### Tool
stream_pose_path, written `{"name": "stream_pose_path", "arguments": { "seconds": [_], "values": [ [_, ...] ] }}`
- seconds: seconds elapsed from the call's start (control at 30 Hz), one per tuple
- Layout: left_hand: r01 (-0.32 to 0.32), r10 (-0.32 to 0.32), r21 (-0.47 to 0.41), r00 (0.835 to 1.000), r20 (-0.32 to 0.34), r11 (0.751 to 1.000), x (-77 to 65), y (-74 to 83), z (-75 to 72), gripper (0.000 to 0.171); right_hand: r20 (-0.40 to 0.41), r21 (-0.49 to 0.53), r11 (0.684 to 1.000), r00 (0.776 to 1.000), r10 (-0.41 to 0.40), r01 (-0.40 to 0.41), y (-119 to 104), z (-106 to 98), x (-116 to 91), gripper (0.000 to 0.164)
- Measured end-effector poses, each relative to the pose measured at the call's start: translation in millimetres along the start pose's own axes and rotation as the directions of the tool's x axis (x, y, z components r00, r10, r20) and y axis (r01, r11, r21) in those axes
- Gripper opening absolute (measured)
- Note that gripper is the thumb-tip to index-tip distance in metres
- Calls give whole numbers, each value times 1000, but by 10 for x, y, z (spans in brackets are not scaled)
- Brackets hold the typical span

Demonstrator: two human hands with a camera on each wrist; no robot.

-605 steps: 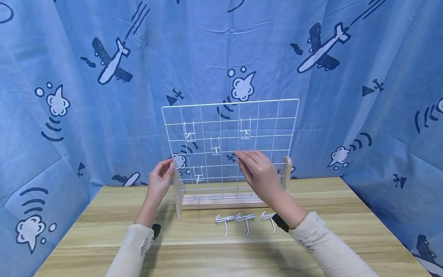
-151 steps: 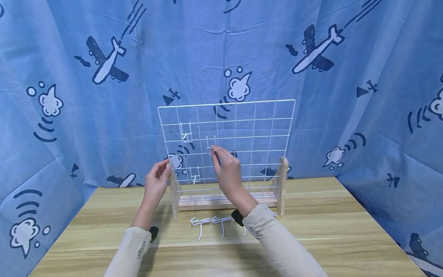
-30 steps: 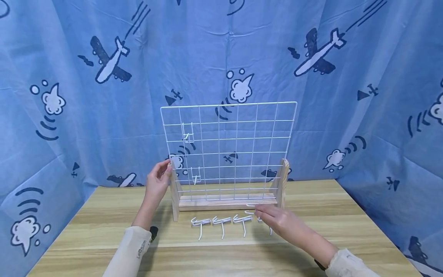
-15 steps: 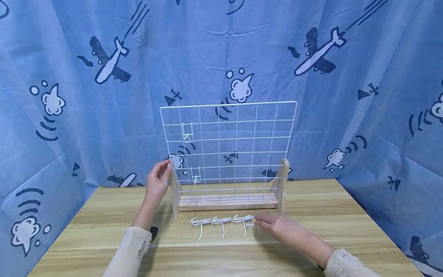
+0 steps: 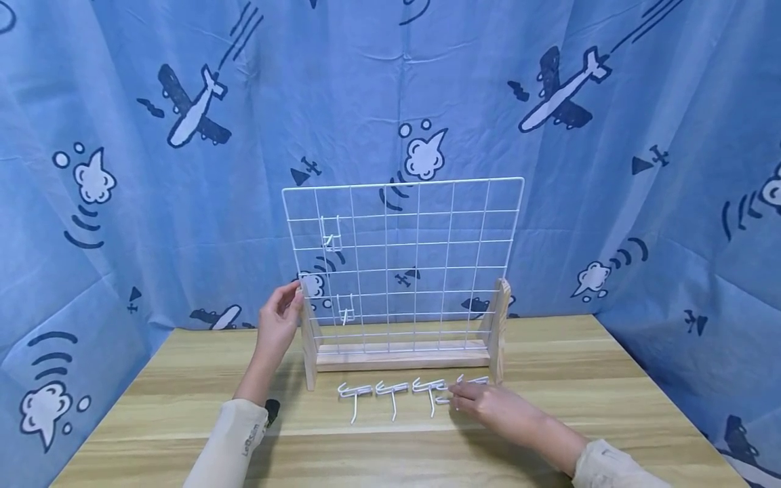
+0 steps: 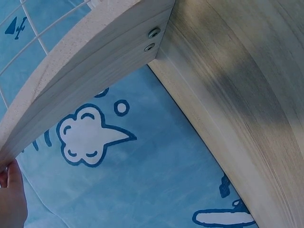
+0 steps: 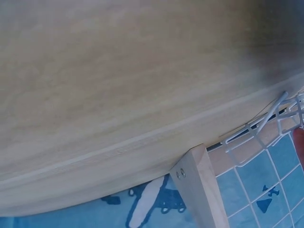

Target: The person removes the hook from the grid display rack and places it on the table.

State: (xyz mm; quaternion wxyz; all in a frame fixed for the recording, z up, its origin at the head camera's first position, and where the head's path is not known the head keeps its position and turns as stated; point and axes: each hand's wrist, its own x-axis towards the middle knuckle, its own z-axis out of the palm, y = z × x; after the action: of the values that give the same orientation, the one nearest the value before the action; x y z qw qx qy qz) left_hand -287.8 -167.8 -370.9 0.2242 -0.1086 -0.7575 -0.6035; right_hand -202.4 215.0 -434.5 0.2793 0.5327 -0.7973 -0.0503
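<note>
My left hand [image 5: 281, 315] holds the left wooden upright [image 5: 308, 346] of a stand that carries a white wire grid [image 5: 403, 271]; its fingers also show on that upright's edge in the left wrist view. With the fingers of my right hand [image 5: 503, 410] I pinch a white wire hook [image 5: 443, 400] low over the table, its prongs pointing left; the rest is hidden by the fingers. Whether it touches the table I cannot tell. Just behind that hand lies another hook [image 5: 474, 381], partly covered. Two hooks hang on the grid, an upper one [image 5: 331, 242] and a lower one [image 5: 346, 315], both at left.
Left of my right hand, a row of three white hooks lies on the table [image 5: 213, 407]: a left one [image 5: 355, 392], a middle one [image 5: 392, 388] and a right one [image 5: 430, 385]. A blue curtain [image 5: 390, 81] with printed planes surrounds the table.
Since the earliest frame, the grid's middle and upper-right hooks have come off, and more hooks lie on the table. Lately my right hand has lowered its hook towards me; my left hand stays put.
</note>
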Motion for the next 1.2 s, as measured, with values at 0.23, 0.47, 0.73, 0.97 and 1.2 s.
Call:
{"name": "stream_pose_path", "arguments": {
  "seconds": [0.23, 0.47, 0.73, 0.97, 1.2],
  "values": [
    [-4, 4, -5, 1000, -2, 1000, 9, 15, -6, 37, 41, -89, 995, 999, -32, 35, -32, -43, 9, 36],
    [23, -22, -22, 1000, 9, 999, -17, 128, -7, 33, 108, -158, 987, 994, -7, 24, -97, -38, 20, 38],
    [20, -20, -4, 1000, 3, 1000, -68, 280, 9, 32, 77, -240, 970, 997, -20, 39, -156, -8, 38, 35],
    [4, -4, -14, 1000, 2, 1000, -43, 200, 4, 32, 64, -279, 959, 998, -26, 43, -228, -53, 66, 38],
    [-10, 10, -1, 1000, -8, 1000, 5, 13, 4, 35, 111, -286, 957, 994, -21, 52, -279, -75, 56, 42]
  ]
}}
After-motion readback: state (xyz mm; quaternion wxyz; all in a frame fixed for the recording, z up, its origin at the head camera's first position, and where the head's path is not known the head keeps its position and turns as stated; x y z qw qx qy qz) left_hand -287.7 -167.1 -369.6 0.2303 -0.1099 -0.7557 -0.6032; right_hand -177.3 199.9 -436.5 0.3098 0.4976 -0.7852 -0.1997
